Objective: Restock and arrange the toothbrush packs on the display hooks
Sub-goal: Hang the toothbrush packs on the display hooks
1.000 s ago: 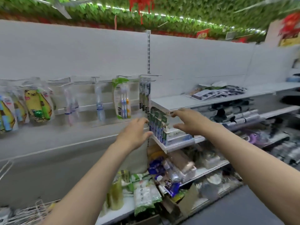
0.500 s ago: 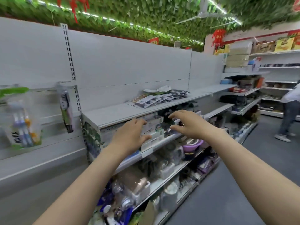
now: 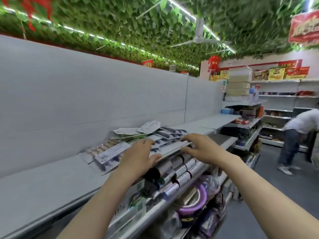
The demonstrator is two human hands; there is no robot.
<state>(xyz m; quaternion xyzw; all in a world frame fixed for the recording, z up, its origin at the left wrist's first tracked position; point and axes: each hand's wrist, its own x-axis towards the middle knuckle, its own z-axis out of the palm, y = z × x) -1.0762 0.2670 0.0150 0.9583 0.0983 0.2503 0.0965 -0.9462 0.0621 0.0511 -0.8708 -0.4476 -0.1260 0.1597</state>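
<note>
A loose pile of flat toothbrush packs (image 3: 146, 135) lies on the grey top shelf (image 3: 51, 173). The nearest pack (image 3: 107, 155) is a clear blister with a white card. My left hand (image 3: 138, 156) hovers over the shelf's front edge beside that pack, fingers relaxed, holding nothing. My right hand (image 3: 198, 147) reaches over the edge further right, fingers spread near the dark packs, also holding nothing. The display hooks are out of view.
Under the top shelf are rolls of silver-wrapped goods (image 3: 181, 168) and a purple ring-shaped item (image 3: 195, 199). The aisle floor (image 3: 269, 195) runs to the right. A person in a white shirt (image 3: 300, 133) bends over at the far right by more shelves.
The view has swung right, away from the hanging packs and hooks. Both hands have moved along the shelf to the pile of toothbrush packs. They hold nothing throughout.
</note>
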